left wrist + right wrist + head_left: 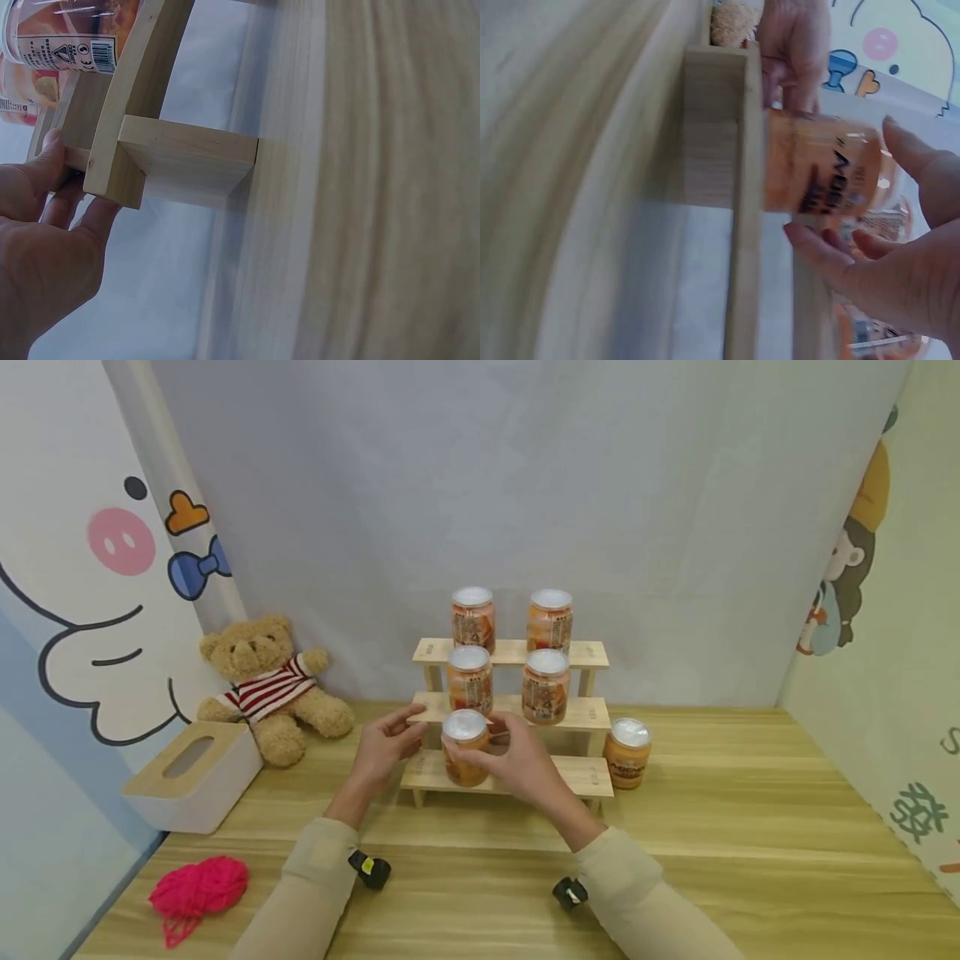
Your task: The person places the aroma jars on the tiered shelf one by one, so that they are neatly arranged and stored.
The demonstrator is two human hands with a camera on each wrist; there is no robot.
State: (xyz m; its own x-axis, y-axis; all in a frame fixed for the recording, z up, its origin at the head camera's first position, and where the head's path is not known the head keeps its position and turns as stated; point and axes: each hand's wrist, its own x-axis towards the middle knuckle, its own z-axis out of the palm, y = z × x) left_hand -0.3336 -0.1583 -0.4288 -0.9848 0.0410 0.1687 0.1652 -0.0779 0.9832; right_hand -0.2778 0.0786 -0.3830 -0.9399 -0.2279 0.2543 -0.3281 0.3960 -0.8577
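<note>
A three-tier wooden display stand (585,774) holds several orange cans with silver lids. On the left of its bottom tier, one can (466,766) stands upright. My right hand (522,766) is around this can, thumb across its front. In the right wrist view, a small gap shows between the can (821,161) and the fingers (817,251). At the stand's left end, my left hand (384,745) grips the middle tier. Its thumb lies on the board in the left wrist view, fingers partly hidden below.
Two cans stand on the top tier and two on the middle tier. Another can (628,754) is on the table, right of the stand. To the left are a teddy bear (262,681), a tissue box (221,777) and pink yarn (198,887). A grey curtain (525,485) hangs behind.
</note>
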